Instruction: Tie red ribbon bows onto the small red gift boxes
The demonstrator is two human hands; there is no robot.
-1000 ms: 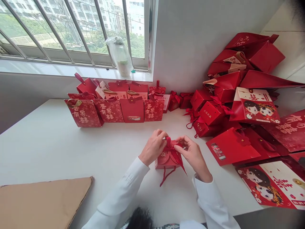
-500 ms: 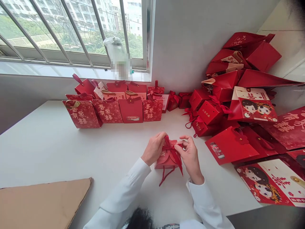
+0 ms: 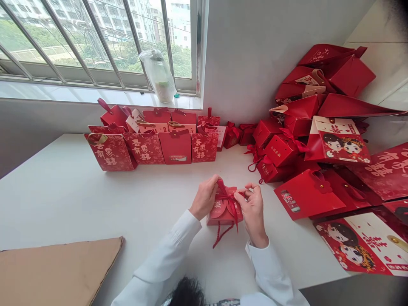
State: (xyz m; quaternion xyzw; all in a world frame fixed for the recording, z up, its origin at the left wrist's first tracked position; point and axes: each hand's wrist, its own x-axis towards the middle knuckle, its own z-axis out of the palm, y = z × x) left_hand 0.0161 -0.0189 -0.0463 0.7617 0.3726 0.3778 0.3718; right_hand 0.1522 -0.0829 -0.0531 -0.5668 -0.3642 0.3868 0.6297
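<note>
A small red gift box [image 3: 219, 216] with a rounded flap stands on the white table in front of me. A red ribbon [image 3: 235, 208] is tied across its top, with one tail hanging down the front. My left hand [image 3: 205, 196] pinches a ribbon loop at the upper left of the knot. On the other side, my right hand [image 3: 253, 208] has thumb and index finger closed on the ribbon just right of the knot. A twisted red cord handle [image 3: 223, 236] droops from the box's front onto the table.
Red gift bags [image 3: 145, 148] stand in rows along the wall under the window. At right, red boxes [image 3: 279, 148] and larger bags [image 3: 341, 140] are heaped. A cardboard sheet [image 3: 57, 272] lies at front left. On the sill stands a plastic-wrapped cup [image 3: 164, 89].
My right hand has shifted slightly left with its fingers on the ribbon. The hanging tail has swung left and looks narrower. My left hand has barely moved.
</note>
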